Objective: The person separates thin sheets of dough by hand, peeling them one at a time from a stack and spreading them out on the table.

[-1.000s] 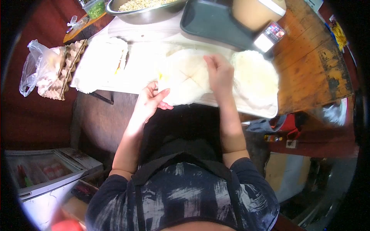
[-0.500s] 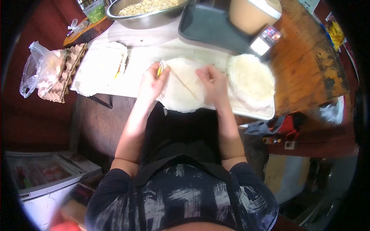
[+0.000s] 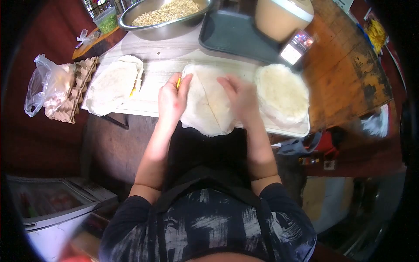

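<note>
Left hand (image 3: 171, 99) grips a thin yellow stick (image 3: 178, 82); open right hand (image 3: 240, 97) presses the round white dough sheet (image 3: 208, 101) overhanging the white board's (image 3: 152, 98) near edge.

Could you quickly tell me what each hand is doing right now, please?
Left hand: pinching the wrapper edge.
Right hand: flat, open on the wrapper; blurred.

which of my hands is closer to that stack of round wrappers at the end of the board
Right. Your right hand rests on the folded wrapper just beside the stack; your left hand is at that wrapper's far edge.
</note>
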Demonstrator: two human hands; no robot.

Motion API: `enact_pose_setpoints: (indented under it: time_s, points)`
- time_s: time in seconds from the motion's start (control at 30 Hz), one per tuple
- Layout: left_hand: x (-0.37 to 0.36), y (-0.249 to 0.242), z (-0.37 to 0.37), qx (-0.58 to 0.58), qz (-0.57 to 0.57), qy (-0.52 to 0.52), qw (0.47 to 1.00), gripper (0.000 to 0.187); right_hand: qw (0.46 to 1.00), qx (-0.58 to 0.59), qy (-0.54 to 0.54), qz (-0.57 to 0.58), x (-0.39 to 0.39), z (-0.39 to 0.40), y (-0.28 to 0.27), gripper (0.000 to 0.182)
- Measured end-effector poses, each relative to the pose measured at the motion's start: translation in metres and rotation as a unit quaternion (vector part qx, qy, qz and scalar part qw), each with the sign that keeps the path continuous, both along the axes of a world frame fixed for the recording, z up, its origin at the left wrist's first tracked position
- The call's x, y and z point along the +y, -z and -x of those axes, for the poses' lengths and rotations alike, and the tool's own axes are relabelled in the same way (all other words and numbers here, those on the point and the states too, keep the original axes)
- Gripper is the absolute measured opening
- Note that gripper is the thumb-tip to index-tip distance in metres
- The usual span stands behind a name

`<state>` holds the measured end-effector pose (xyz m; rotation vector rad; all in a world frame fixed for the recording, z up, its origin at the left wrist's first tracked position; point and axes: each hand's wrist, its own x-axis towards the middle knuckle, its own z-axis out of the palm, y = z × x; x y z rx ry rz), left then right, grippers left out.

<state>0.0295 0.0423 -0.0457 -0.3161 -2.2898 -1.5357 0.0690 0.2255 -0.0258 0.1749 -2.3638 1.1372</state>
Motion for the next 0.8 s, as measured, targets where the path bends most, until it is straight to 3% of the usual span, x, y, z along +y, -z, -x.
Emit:
enact_pose_setpoints:
  time_s: [0.2, 0.27, 0.37, 0.5, 0.57, 0.6, 0.67, 0.8]
  points:
    - [-0.013, 0.002, 0.005, -0.002, -0.023, -0.012, 1.0, 0.023, 0.994, 0.011, 0.045, 0.096, 0.02, 0.01, 0.003, 0.021]
    - [-0.017, 0.002, 0.007, 0.001, -0.029, -0.025, 0.999, 0.023, 0.986, 0.065, 0.071, 0.133, 0.026, 0.014, 0.008, 0.022]
    - [-0.023, 0.006, 0.011, -0.003, -0.034, -0.043, 0.999, 0.023, 0.981, 0.039, 0.113, 0.156, 0.031, 0.01, 0.004, 0.023]
    - [-0.023, -0.004, 0.005, 0.024, -0.06, -0.024, 0.998, 0.021, 0.987, -0.027, 0.137, 0.074, 0.035, 0.001, 0.004, 0.02]
    - [-0.019, -0.014, -0.002, 0.045, -0.07, -0.001, 0.997, 0.019, 0.97, -0.061, -0.029, 0.233, 0.037, 0.001, 0.011, 0.017]
    - [-0.017, -0.017, -0.004, 0.058, -0.086, 0.053, 0.993, 0.017, 0.97, -0.062, -0.029, 0.233, 0.032, 0.0, 0.009, 0.017]
    - [-0.016, -0.02, -0.008, 0.058, -0.078, 0.118, 0.988, 0.012, 0.924, -0.054, -0.119, 0.36, 0.017, 0.0, 0.001, 0.018]
    - [-0.013, -0.031, -0.015, 0.063, -0.059, 0.144, 0.986, 0.013, 0.926, -0.066, -0.117, 0.354, 0.005, 0.004, -0.014, 0.021]
